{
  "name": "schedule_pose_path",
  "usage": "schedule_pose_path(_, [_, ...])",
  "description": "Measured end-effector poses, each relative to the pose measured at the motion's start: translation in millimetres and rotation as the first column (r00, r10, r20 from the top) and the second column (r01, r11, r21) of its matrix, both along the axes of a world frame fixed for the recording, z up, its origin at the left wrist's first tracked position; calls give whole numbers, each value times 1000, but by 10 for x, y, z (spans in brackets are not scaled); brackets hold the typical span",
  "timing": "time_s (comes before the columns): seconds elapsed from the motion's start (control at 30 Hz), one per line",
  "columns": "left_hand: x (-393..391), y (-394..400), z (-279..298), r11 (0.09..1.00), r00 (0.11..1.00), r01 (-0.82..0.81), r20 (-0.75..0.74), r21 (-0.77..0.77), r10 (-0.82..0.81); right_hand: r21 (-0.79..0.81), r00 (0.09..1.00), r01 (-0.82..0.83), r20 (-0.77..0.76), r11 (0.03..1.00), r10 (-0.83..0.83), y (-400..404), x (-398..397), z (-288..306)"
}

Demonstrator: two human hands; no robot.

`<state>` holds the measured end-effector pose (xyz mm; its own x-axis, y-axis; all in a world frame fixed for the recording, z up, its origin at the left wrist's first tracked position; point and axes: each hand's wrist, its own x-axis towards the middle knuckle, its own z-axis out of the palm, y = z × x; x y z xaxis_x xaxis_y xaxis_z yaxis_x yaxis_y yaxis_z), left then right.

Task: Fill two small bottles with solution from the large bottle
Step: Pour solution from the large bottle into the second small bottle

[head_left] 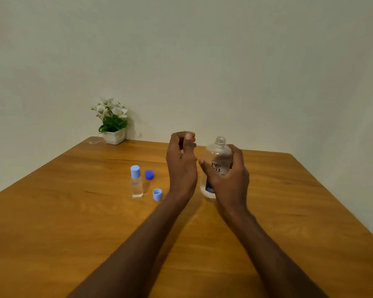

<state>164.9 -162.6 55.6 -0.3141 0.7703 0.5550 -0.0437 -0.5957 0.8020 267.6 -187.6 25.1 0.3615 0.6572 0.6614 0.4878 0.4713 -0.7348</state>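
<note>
- The right grip [225, 175] is wrapped round the body of the large bottle [218, 166], thumb across the label; the bottle stands upright with its long axis near vertical, its uncapped neck at the top and its base at or just above the surface [289, 211]; I cannot tell whether it rests there.
- The left grip [182, 160] is raised just beside the large bottle, on its left; the fingers are curled in toward the thumb near the level of the open neck; whether they pinch something small, perhaps the second small bottle, I cannot tell.
- The one small bottle [136, 181] plainly in view stands upright and capped, well to the left of the left grip; it looks to hold clear liquid, so it is probably the filled one.
- Two loose caps lie between that small bottle and the left grip: a dark blue cap [149, 174] farther off and a light blue cap [157, 194] nearer, open side up.
- The coming move likely turns on the gap between the open neck and the left grip: the neck would tip leftward toward it; the left grip is the nearer one to the caps.
</note>
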Motion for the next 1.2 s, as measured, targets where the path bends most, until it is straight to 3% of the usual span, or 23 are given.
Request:
schedule_pose_path(0.13, [121,211,-13,988,993,94,82,-121,-85,120,996,41,-83,992,-31,-38,141,145])
schedule_pose_path(0.3, [462,288,-380,942,952,252,-116,-220,-282,211,979,103,-195,972,-61,-50,399,295])
schedule_pose_path(0.43, [630,192,-518,861,880,359,-175,-361,-441,201,965,147,-245,969,-96,-7,636,295])
schedule_pose_path(0.53, [691,227,-556,834,824,347,-285,-429,-490,168,967,156,-229,973,-115,42,841,260])
schedule_pose_path(0.63, [730,247,-560,866,800,272,-401,-420,-446,136,966,143,-234,980,-108,91,1000,213])
schedule_pose_path(0.77, [735,226,-577,887,814,241,-416,-395,-406,91,966,131,-234,987,-107,116,1045,66])
schedule_pose_path(0.9, [696,280,-590,912,857,190,-392,-364,-335,40,979,96,-183,995,-87,141,1017,32])
schedule_pose_path(1.2, [597,269,-518,896,876,281,-289,-343,-385,-52,984,143,111,988,-137,234,1063,-77])
